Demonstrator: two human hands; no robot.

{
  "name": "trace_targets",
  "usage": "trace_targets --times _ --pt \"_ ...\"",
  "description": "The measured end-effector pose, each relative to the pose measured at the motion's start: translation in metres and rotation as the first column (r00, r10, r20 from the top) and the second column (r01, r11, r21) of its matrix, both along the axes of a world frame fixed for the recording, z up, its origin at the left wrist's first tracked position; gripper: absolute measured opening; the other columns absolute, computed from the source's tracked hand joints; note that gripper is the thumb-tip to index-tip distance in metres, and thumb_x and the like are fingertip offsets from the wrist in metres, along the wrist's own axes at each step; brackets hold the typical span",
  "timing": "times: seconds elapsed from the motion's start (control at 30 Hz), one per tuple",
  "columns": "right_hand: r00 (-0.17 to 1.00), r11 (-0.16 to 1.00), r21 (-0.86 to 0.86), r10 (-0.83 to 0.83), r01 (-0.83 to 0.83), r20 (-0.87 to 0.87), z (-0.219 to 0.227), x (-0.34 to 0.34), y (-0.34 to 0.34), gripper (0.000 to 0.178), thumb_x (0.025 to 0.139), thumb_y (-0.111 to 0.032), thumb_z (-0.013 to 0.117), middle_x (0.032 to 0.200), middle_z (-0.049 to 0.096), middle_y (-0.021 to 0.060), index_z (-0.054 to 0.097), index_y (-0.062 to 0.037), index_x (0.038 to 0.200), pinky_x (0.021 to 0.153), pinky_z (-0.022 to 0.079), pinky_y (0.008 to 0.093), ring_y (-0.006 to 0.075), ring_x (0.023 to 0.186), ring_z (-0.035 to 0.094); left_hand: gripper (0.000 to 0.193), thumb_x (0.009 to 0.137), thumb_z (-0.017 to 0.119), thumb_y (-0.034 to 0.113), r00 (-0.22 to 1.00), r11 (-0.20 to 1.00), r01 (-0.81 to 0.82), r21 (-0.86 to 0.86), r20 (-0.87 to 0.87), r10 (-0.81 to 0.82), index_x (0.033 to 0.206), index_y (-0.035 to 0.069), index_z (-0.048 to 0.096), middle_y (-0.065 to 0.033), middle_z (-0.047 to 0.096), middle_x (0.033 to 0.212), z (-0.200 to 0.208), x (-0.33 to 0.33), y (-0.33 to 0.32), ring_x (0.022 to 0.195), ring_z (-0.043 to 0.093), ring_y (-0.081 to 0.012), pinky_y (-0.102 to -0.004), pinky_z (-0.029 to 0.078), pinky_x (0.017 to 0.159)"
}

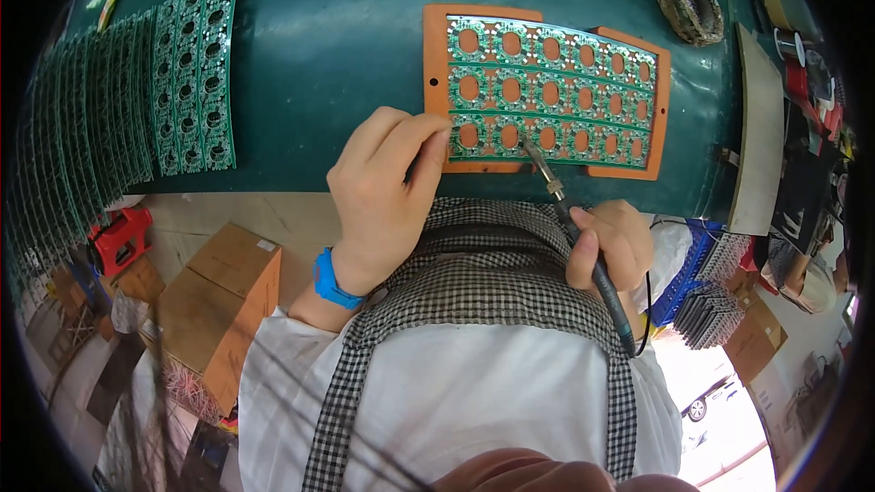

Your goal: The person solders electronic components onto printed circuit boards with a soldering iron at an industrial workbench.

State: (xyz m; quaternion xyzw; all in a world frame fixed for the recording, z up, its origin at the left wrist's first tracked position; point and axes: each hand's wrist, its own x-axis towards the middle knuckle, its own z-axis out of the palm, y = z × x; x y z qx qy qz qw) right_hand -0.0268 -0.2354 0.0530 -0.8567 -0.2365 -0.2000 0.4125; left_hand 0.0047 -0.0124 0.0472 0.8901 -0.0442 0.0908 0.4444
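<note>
A green circuit board panel [571,82] with rows of round openings lies in an orange fixture [436,59] on the table. My right hand [612,241] grips a soldering iron [592,264] by its dark handle, and its tip reaches the panel's near row, beside the second opening from the left. At the near left corner of the panel is my left hand [387,169], thumb and forefinger pinched together. Whatever those fingers hold, if anything, is too small to make out. A blue band circles my left wrist.
Many similar board panels [191,73] stand in a long row at the left of the green table [319,64]. A rough brown ring [690,6] sits at the far right, near a wire spool [789,47]. Cardboard boxes [223,278] and a blue crate [685,273] are below the table edge.
</note>
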Motion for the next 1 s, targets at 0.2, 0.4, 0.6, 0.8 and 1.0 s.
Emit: trace_targets --times 0.2,0.4,0.6,0.8,1.0 --pt "0.969 0.988 0.013 -0.154 0.155 0.191 0.02 -0.003 -0.025 0.01 0.074 -0.001 0.057 0.062 0.058 0.0116 0.063 0.0038 0.079 0.045 0.043 0.0306 0.0214 0.049 0.055 0.011 0.077 0.068 0.0 0.987 0.994 -0.043 0.102 0.157 0.027 0.086 0.004 0.063 -0.0064 0.054 0.07 0.005 0.009 0.005 0.061 0.054 -0.0193 -0.0311 0.043 0.053" --pt "0.784 0.821 -0.053 -0.522 0.569 0.335 0.006 0.068 -0.069 0.027 0.078 -0.005 0.07 0.088 0.062 0.0122 0.065 -0.0015 0.104 0.066 0.048 0.0283 0.0227 0.072 0.059 0.011 0.078 0.067 -0.002 0.996 0.995 -0.093 0.047 0.003 0.093 0.086 0.003 0.062 -0.0052 0.048 0.063 0.001 0.003 0.005 0.053 0.047 -0.0165 -0.0293 0.038 0.049" --pt "0.81 0.776 -0.246 -0.582 0.581 0.076 0.001 0.062 -0.074 0.027 0.079 -0.002 0.068 0.096 0.064 0.0138 0.064 0.0003 0.105 0.077 0.05 0.0325 0.0235 0.083 0.063 0.014 0.075 0.067 0.0 0.996 0.991 0.061 0.117 0.054 -0.067 0.086 0.006 0.062 -0.0076 0.054 0.069 0.004 0.014 -0.003 0.062 0.054 -0.0254 -0.0347 0.043 0.054" --pt "0.985 0.994 0.079 -0.056 0.07 -0.16 0.015 0.012 -0.008 0.02 0.079 -0.009 0.059 0.07 0.063 0.0136 0.063 0.0053 0.093 0.056 0.051 0.0333 0.0273 0.058 0.062 0.015 0.075 0.067 0.003 0.998 0.991 0.069 0.112 0.0 -0.069 0.088 0.007 0.063 -0.0052 0.06 0.072 -0.006 0.016 -0.015 0.064 0.058 -0.0222 -0.0336 0.046 0.053" --pt "0.984 0.999 0.022 -0.041 0.046 -0.173 0.002 0.02 0.005 0.015 0.074 -0.002 0.063 0.07 0.064 0.0144 0.065 0.0058 0.086 0.052 0.049 0.0291 0.0238 0.058 0.063 0.014 0.075 0.066 0.001 0.996 0.992 0.093 0.086 -0.015 -0.092 0.088 0.006 0.064 -0.0054 0.059 0.07 -0.01 0.017 -0.018 0.059 0.056 -0.0196 -0.0316 0.044 0.051"
